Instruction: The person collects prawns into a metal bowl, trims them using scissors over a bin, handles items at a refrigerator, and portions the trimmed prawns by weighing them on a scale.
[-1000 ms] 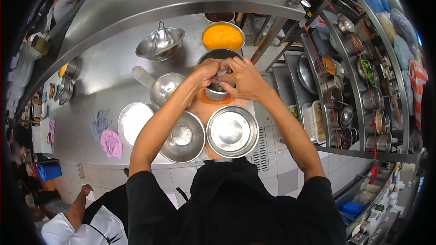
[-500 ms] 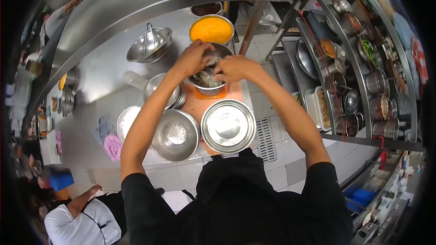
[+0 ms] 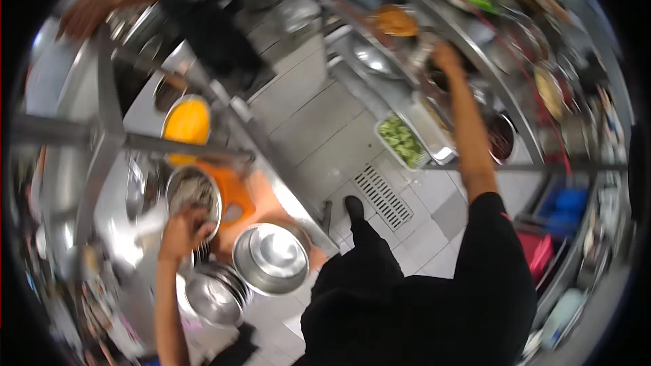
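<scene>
My left hand (image 3: 182, 234) is over the near rim of a metal bowl (image 3: 218, 207) holding pale, shredded-looking food (image 3: 193, 191). Its fingers look spread, though blurred. An orange object (image 3: 234, 196) lies beside that bowl. My right arm stretches out to the shelving on the right, where my right hand (image 3: 445, 59) reaches over a dark container; blur hides its fingers and anything in them. A container of yellow-orange food (image 3: 186, 120) stands beyond the bowl.
Stacked metal bowls (image 3: 213, 298) and a wide metal pan (image 3: 271, 259) stand near the table edge. A white basket of chopped green vegetables (image 3: 401, 141) sits low by the shelving. Another person's hand (image 3: 87, 17) is at upper left. A floor drain (image 3: 383, 196) lies between.
My view has swung right. My right hand has left the food bowl and moved out to the shelving, while my left hand stays at the bowl. A person now shows at upper left.
</scene>
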The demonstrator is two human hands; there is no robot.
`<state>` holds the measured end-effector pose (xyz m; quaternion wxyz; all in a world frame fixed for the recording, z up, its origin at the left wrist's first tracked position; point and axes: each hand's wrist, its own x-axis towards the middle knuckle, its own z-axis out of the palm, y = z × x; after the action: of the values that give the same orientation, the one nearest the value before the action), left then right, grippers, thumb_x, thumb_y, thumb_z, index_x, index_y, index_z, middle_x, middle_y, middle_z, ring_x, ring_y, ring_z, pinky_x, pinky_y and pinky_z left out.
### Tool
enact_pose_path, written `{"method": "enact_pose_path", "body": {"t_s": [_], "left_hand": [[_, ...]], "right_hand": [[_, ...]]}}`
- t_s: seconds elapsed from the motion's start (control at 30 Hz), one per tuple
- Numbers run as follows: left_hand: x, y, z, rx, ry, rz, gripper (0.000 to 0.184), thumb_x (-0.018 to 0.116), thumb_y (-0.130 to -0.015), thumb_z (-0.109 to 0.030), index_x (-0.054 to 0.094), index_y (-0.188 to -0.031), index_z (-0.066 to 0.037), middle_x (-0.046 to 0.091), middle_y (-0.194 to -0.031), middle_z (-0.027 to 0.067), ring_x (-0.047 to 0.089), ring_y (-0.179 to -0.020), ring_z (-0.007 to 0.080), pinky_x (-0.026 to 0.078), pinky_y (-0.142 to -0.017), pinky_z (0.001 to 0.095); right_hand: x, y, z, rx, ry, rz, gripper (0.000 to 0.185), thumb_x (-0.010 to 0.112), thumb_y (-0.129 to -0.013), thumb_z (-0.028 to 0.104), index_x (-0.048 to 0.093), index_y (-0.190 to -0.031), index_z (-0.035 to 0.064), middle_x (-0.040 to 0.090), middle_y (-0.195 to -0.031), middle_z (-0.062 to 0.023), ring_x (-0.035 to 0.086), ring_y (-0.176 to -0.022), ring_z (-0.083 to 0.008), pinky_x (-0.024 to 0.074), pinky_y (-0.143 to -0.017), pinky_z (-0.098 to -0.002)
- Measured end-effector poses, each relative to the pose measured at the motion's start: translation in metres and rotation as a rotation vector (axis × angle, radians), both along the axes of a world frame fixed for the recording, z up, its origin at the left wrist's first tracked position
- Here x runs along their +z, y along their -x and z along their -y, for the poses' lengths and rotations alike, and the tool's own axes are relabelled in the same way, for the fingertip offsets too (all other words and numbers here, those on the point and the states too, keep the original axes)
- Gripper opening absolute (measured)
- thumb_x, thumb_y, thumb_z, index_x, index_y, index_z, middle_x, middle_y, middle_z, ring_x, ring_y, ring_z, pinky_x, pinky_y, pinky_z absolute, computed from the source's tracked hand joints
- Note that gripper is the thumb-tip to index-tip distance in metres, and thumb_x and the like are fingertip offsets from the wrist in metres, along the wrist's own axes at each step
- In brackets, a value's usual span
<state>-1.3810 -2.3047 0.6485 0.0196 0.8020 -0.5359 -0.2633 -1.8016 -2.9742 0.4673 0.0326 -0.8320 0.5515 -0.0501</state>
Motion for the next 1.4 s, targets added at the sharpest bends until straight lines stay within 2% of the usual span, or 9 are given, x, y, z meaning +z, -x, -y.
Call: {"method": "enact_pose_path", "body": {"t_s": [0.23, 0.57, 0.67, 0.77, 0.83, 0.93, 1.07, 1.2, 1.4], "left_hand": [[-0.002, 0.008, 0.018, -0.435, -0.094, 0.389, 0.048, 0.070, -0.076, -0.038, 0.061, -0.111, -0.006, 0.062, -0.108, 0.0111, 0.061, -0.107, 0.0278, 0.047, -0.089, 0.0416], [-0.023, 0.019, 0.011, 0.053, 0.113, 0.411, 0.036, 0.050, -0.090, -0.034, 0.056, -0.103, -0.001, 0.062, -0.106, 0.0230, 0.059, -0.100, 0.0408, 0.043, -0.091, 0.0524], [-0.029, 0.007, 0.009, 0.231, 0.209, 0.168, 0.035, 0.046, -0.092, -0.032, 0.055, -0.105, 0.000, 0.063, -0.101, 0.0261, 0.058, -0.101, 0.0437, 0.044, -0.090, 0.0507], [-0.024, 0.012, 0.010, 0.374, 0.286, 0.030, 0.037, 0.045, -0.093, -0.034, 0.057, -0.100, 0.000, 0.063, -0.084, 0.0238, 0.061, -0.086, 0.0429, 0.046, -0.081, 0.0475], [-0.028, 0.011, 0.006, 0.559, 0.330, -0.098, 0.041, 0.044, -0.095, -0.039, 0.058, -0.095, 0.000, 0.063, -0.074, 0.0181, 0.063, -0.074, 0.0359, 0.047, -0.074, 0.0455], [-0.020, 0.015, 0.006, 0.568, 0.378, -0.115, 0.046, 0.040, -0.099, -0.042, 0.058, -0.094, 0.000, 0.063, -0.072, 0.0170, 0.064, -0.073, 0.0326, 0.047, -0.072, 0.0446], [-0.022, 0.018, 0.002, 0.524, 0.487, -0.131, 0.040, 0.042, -0.101, -0.039, 0.055, -0.101, -0.001, 0.062, -0.070, 0.0179, 0.064, -0.068, 0.0328, 0.047, -0.069, 0.0449], [-0.033, 0.015, -0.003, 0.569, 0.575, -0.132, 0.041, 0.039, -0.100, -0.034, 0.052, -0.111, 0.003, 0.061, -0.104, 0.0340, 0.055, -0.105, 0.0509, 0.041, -0.089, 0.0531], [-0.045, 0.006, -0.006, 0.520, 0.739, -0.171, 0.051, 0.028, -0.101, -0.036, 0.052, -0.121, 0.005, 0.056, -0.115, 0.0365, 0.050, -0.114, 0.0511, 0.038, -0.096, 0.0532]], "right_hand": [[-0.074, 0.004, 0.122, 0.240, -0.005, -0.106, 0.023, 0.055, -0.090, 0.019, 0.069, -0.097, 0.0028, 0.068, -0.096, -0.0224, 0.067, -0.090, -0.0376, 0.0518, -0.077, -0.0448], [-0.088, 0.047, 0.113, 0.143, 0.080, 0.071, 0.026, 0.058, -0.092, 0.020, 0.069, -0.107, 0.0027, 0.070, -0.103, -0.0187, 0.067, -0.098, -0.0333, 0.0506, -0.085, -0.0403], [-0.060, 0.052, 0.028, 0.028, 0.141, 0.326, 0.027, 0.058, -0.093, 0.020, 0.069, -0.111, 0.0027, 0.071, -0.105, -0.0176, 0.067, -0.101, -0.0320, 0.0502, -0.088, -0.0389], [-0.006, 0.002, -0.130, 0.341, -0.219, 0.960, 0.025, 0.065, -0.093, 0.023, 0.073, -0.103, 0.0023, 0.074, -0.098, -0.0108, 0.068, -0.091, -0.0156, 0.0517, -0.083, -0.0287], [0.088, -0.067, -0.270, 0.262, -0.485, 1.062, 0.022, 0.067, -0.093, 0.022, 0.073, -0.102, 0.0020, 0.073, -0.095, -0.0072, 0.067, -0.089, -0.0135, 0.0511, -0.083, -0.0283], [0.163, -0.153, -0.404, 0.582, -0.802, 1.136, 0.020, 0.068, -0.092, 0.021, 0.073, -0.097, 0.0024, 0.072, -0.091, -0.0054, 0.065, -0.082, -0.0121, 0.0505, -0.076, -0.0277], [0.176, -0.275, -0.482, 0.944, -0.514, 1.059, 0.021, 0.072, -0.086, 0.019, 0.072, -0.093, -0.0005, 0.071, -0.089, -0.0167, 0.070, -0.080, -0.0259, 0.0531, -0.074, -0.0331], [0.155, -0.340, -0.507, 0.994, -0.456, 0.796, 0.019, 0.071, -0.083, 0.017, 0.072, -0.090, -0.0001, 0.069, -0.082, -0.0188, 0.069, -0.077, -0.0311, 0.0523, -0.071, -0.0356], [0.164, -0.351, -0.515, 1.090, -0.260, 0.718, 0.015, 0.067, -0.081, 0.016, 0.073, -0.086, 0.0041, 0.068, -0.088, -0.0202, 0.066, -0.083, -0.0370, 0.0524, -0.074, -0.0440]]}}
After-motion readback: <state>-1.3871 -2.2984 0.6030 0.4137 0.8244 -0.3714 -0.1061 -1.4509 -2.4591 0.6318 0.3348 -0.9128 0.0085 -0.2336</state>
